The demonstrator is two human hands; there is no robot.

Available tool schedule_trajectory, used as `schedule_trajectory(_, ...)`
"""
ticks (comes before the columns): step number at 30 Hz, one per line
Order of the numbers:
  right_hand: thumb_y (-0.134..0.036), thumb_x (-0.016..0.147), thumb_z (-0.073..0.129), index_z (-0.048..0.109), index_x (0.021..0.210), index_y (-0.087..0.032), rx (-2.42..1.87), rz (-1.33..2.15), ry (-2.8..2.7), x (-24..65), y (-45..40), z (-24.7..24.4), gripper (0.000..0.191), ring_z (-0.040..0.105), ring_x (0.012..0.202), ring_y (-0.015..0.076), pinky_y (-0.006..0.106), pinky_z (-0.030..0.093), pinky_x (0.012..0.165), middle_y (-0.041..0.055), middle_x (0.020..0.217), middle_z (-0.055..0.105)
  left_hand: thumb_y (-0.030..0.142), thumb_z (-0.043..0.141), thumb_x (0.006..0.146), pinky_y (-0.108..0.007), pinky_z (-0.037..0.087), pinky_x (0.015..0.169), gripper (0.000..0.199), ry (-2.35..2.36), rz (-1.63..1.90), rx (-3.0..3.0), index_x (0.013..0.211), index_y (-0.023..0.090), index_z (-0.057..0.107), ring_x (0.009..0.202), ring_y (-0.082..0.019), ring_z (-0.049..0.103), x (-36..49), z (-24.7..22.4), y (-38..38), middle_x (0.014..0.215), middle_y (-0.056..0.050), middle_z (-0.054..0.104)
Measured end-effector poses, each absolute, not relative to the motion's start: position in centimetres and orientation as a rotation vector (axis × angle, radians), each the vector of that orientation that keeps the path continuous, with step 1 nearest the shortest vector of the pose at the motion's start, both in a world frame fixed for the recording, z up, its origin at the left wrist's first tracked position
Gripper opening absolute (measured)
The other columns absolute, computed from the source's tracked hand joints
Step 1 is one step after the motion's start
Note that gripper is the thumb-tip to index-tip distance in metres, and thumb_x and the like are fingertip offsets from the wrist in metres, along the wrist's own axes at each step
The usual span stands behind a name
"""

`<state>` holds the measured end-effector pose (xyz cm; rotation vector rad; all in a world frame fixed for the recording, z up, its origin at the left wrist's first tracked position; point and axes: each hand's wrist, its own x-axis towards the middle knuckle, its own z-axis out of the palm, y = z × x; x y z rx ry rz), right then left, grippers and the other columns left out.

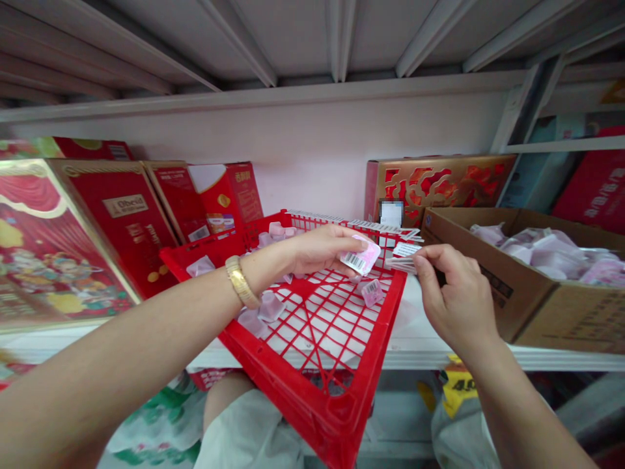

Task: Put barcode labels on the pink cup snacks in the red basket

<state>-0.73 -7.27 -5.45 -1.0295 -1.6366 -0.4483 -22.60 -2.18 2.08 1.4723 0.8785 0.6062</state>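
My left hand (328, 251), with a gold bracelet on its wrist, is closed on a small pink plastic cup (362, 256) that bears a barcode label. My right hand (454, 286) pinches a few white printed label strips (404, 255) just right of the cup. Below both hands a red plastic mesh basket (336, 404) sits tilted over the shelf edge. Another pink cup (372, 293) with a barcode lies in it near the right side. More pale pink cups (271, 306) are gathered toward its left and far end. A row of white label strips (351, 225) lies along the far rim.
An open cardboard box (508, 299) of bagged pink cups (551, 254) stands on the right. Red gift boxes (117, 215) line the left, and a gold-and-red box (444, 185) stands behind. A metal shelf (303, 39) hangs low overhead. My knees are beneath the white shelf (405, 355).
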Motion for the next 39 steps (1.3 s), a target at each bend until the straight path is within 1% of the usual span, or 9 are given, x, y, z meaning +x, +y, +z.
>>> schedule_trajectory(4, -0.026, 0.093, 0.058, 0.062, 0.084, -0.023, -0.908, -0.464, -1.677, -0.6, -7.7, -5.5, 0.01, 0.066, 0.083, 0.0204, 0.035, 0.046, 0.076, 0.0038, 0.086, 0.073, 0.017, 0.066, 0.084, -0.027, 0.054, 0.073, 0.015, 0.879, 0.616, 1.452, 0.097, 0.012, 0.072, 0.075, -0.012, 0.065, -22.6, 2.2, -2.3, 0.081, -0.004, 0.071)
schedule_trajectory(8, -0.025, 0.092, 0.059, 0.062, 0.086, -0.023, -0.868, -0.503, -1.747, -0.2, -8.0, -5.8, 0.008, 0.064, 0.078, 0.0185, 0.033, 0.046, 0.072, 0.002, 0.08, 0.07, 0.015, 0.064, 0.085, -0.024, 0.054, 0.069, 0.013, 0.867, 0.613, 1.453, 0.095, 0.012, 0.071, 0.073, -0.01, 0.065, -22.5, 2.2, -2.4, 0.079, -0.003, 0.071)
schedule_trajectory(16, -0.027, 0.098, 0.048, 0.054, 0.083, -0.024, -0.942, -0.457, -1.727, 0.0, -8.7, -5.5, 0.016, 0.06, 0.07, 0.0168, 0.032, 0.041, 0.066, 0.0011, 0.076, 0.067, 0.019, 0.064, 0.085, -0.025, 0.054, 0.076, 0.016, 0.882, 0.602, 1.486, 0.098, 0.012, 0.071, 0.079, -0.011, 0.065, -22.5, 2.1, -2.4, 0.082, -0.004, 0.072)
schedule_trajectory(19, -0.028, 0.097, 0.052, 0.06, 0.086, -0.023, -0.93, -0.4, -1.687, -0.1, -8.8, -5.6, 0.014, 0.063, 0.073, 0.0168, 0.031, 0.044, 0.068, 0.0017, 0.079, 0.069, 0.018, 0.065, 0.084, -0.027, 0.054, 0.078, 0.015, 0.863, 0.613, 1.472, 0.096, 0.012, 0.072, 0.079, -0.012, 0.065, -22.5, 2.2, -2.5, 0.081, -0.004, 0.071)
schedule_trajectory(22, -0.029, 0.093, 0.06, 0.066, 0.086, -0.023, -0.879, -0.283, -1.56, -0.4, -8.8, -5.8, 0.01, 0.064, 0.075, 0.0164, 0.03, 0.047, 0.07, 0.0019, 0.082, 0.07, 0.015, 0.066, 0.081, -0.029, 0.055, 0.079, 0.014, 0.803, 0.623, 1.455, 0.093, 0.012, 0.071, 0.079, -0.012, 0.066, -22.6, 2.3, -2.5, 0.084, -0.005, 0.072)
schedule_trajectory(27, -0.029, 0.088, 0.067, 0.071, 0.086, -0.022, -0.793, -0.113, -1.387, -1.4, -8.5, -4.9, 0.008, 0.066, 0.071, 0.0149, 0.028, 0.05, 0.066, 0.0012, 0.08, 0.072, 0.013, 0.069, 0.076, -0.033, 0.055, 0.082, 0.012, 0.668, 0.649, 1.449, 0.087, 0.009, 0.07, 0.082, -0.015, 0.068, -22.9, 2.1, -2.4, 0.086, -0.007, 0.072)
schedule_trajectory(32, -0.025, 0.086, 0.068, 0.072, 0.087, -0.022, -0.761, -0.138, -1.454, -2.5, -8.2, -3.8, 0.005, 0.068, 0.074, 0.0166, 0.03, 0.055, 0.07, 0.0021, 0.082, 0.074, 0.012, 0.072, 0.073, -0.037, 0.055, 0.085, 0.019, 0.615, 0.634, 1.426, 0.092, 0.01, 0.071, 0.086, -0.017, 0.069, -22.9, 2.3, -2.6, 0.089, -0.008, 0.073)
schedule_trajectory(35, -0.024, 0.087, 0.067, 0.073, 0.088, -0.023, -0.749, -0.164, -1.51, -2.8, -8.1, -3.6, 0.006, 0.068, 0.075, 0.0171, 0.031, 0.056, 0.072, 0.0024, 0.083, 0.074, 0.014, 0.073, 0.074, -0.038, 0.054, 0.088, 0.019, 0.609, 0.629, 1.421, 0.092, 0.01, 0.072, 0.091, -0.018, 0.068, -22.8, 2.5, -2.8, 0.091, -0.009, 0.074)
schedule_trajectory(39, -0.022, 0.087, 0.066, 0.073, 0.089, -0.023, -0.755, -0.238, -1.556, -2.8, -8.0, -3.7, 0.007, 0.069, 0.077, 0.0178, 0.032, 0.055, 0.074, 0.0022, 0.084, 0.075, 0.018, 0.075, 0.076, -0.037, 0.054, 0.088, 0.018, 0.618, 0.636, 1.443, 0.093, 0.011, 0.073, 0.089, -0.016, 0.068, -22.7, 2.5, -2.9, 0.092, -0.009, 0.074)
